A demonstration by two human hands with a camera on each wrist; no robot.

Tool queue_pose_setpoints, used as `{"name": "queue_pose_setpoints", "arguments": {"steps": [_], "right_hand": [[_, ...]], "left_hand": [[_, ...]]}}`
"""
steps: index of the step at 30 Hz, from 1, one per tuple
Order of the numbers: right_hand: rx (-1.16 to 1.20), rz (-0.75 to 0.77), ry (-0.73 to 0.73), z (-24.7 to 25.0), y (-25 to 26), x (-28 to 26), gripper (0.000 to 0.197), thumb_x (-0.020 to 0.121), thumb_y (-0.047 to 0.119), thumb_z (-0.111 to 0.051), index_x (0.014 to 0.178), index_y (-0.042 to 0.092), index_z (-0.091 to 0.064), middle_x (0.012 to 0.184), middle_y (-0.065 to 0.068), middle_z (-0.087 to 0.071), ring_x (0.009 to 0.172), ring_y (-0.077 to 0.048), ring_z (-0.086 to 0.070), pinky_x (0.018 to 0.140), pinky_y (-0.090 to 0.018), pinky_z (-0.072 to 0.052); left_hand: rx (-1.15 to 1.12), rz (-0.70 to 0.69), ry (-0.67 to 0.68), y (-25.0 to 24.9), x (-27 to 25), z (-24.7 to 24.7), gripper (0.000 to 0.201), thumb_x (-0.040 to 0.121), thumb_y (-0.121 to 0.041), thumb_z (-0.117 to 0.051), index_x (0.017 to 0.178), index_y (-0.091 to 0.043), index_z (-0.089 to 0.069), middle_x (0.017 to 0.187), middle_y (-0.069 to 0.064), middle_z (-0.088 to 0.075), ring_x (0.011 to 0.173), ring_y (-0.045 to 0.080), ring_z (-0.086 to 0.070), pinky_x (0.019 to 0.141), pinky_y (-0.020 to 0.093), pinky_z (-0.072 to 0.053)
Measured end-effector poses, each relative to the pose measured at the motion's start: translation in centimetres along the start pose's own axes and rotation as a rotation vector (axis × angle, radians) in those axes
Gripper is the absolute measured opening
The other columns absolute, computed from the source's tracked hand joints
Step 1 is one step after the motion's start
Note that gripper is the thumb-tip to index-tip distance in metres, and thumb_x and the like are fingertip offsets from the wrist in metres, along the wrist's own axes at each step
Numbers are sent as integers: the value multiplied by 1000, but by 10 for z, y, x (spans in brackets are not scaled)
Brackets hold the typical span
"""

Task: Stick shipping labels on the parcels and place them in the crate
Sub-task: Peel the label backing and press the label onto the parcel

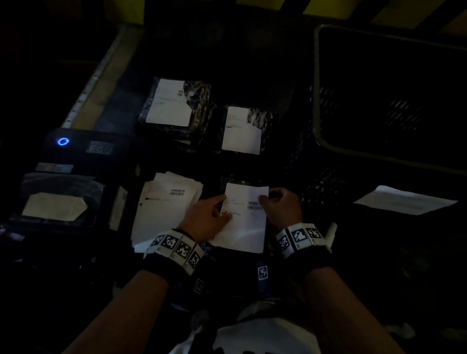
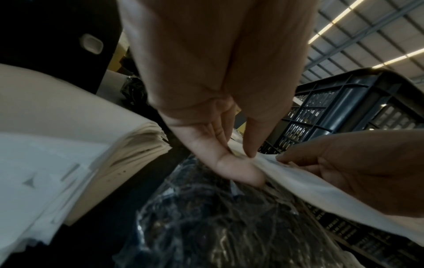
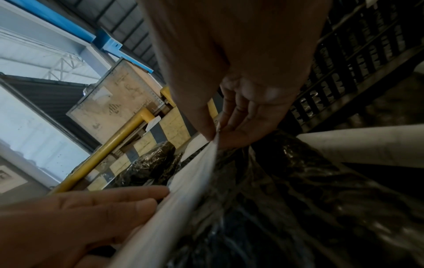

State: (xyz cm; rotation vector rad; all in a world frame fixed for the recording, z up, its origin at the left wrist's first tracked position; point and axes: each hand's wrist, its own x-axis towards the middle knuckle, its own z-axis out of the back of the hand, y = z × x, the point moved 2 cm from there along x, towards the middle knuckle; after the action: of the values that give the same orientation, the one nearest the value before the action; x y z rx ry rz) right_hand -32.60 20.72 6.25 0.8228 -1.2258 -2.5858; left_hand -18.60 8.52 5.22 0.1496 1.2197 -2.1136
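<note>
A white shipping label [image 1: 246, 222] with barcodes is held between both hands over a dark plastic-wrapped parcel [image 2: 218, 226] near the front of the table. My left hand [image 1: 224, 208] pinches the label's left edge [image 2: 309, 190] between thumb and fingers. My right hand [image 1: 264, 199] pinches its right edge [image 3: 183, 190] the same way. The parcel [image 3: 298, 199] is mostly hidden under the label in the head view. Farther back lie two dark parcels [image 1: 176, 106] [image 1: 243, 131], each with a white label on top. The black crate [image 1: 410, 95] stands at the back right.
A stack of white label sheets [image 1: 165, 207] lies just left of my hands. A black label printer [image 1: 75, 176] with a blue light sits at the far left. One loose white sheet [image 1: 404, 200] lies to the right, in front of the crate. The scene is very dim.
</note>
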Motion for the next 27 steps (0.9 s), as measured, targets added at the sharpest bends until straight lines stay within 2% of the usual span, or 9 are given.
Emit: {"name": "queue_pose_setpoints", "arguments": {"steps": [4,8,12,15,19,24,27], "right_hand": [[-7,2,6,-2,-2,0,35,84,20,-69,113,2,-61,108,-17,-68,100,-30,-65,90,-40,-54],[-23,6,-7,-2,-3,-2,36,84,20,-69,114,2,-60,108,-16,-68,100,-30,-65,90,-41,-54],[-52,36,-14,0,-1,-3,36,84,19,-68,114,2,-59,110,-16,-68,101,-29,-65,88,-35,-53],[-80,39,-17,2,-1,-3,37,84,20,-68,116,3,-58,112,-15,-68,103,-28,-64,89,-34,-52],[-95,22,-13,2,-2,-4,42,83,22,-69,119,4,-56,114,-14,-67,103,-27,-64,89,-34,-53],[-106,6,-8,4,-2,-5,41,81,18,-71,117,5,-57,112,-13,-68,102,-26,-65,85,-31,-52],[-103,13,2,7,-1,-8,40,81,15,-70,117,4,-57,112,-14,-68,102,-27,-65,79,-27,-49]], "left_hand": [[-9,13,5,-4,-2,-1,56,90,-26,-59,142,-19,-37,87,9,-62,74,17,-58,62,25,-51],[-10,32,12,-2,-2,0,59,89,-28,-60,143,-21,-36,87,9,-62,76,20,-61,66,29,-54],[-36,52,10,-1,-2,-1,60,88,-27,-61,142,-23,-37,93,13,-65,81,22,-64,66,31,-57],[-51,66,13,-1,-3,-1,59,88,-27,-61,142,-25,-37,90,12,-68,83,22,-66,72,35,-58],[-60,71,8,-2,-6,0,59,87,-26,-62,141,-24,-38,85,9,-66,79,20,-64,71,30,-55],[-103,65,36,-6,-13,5,58,89,-22,-61,142,-22,-37,102,14,-67,81,19,-62,75,29,-53],[-102,71,45,-8,-16,6,60,89,-21,-61,143,-23,-35,105,15,-68,81,19,-63,75,29,-52]]}}
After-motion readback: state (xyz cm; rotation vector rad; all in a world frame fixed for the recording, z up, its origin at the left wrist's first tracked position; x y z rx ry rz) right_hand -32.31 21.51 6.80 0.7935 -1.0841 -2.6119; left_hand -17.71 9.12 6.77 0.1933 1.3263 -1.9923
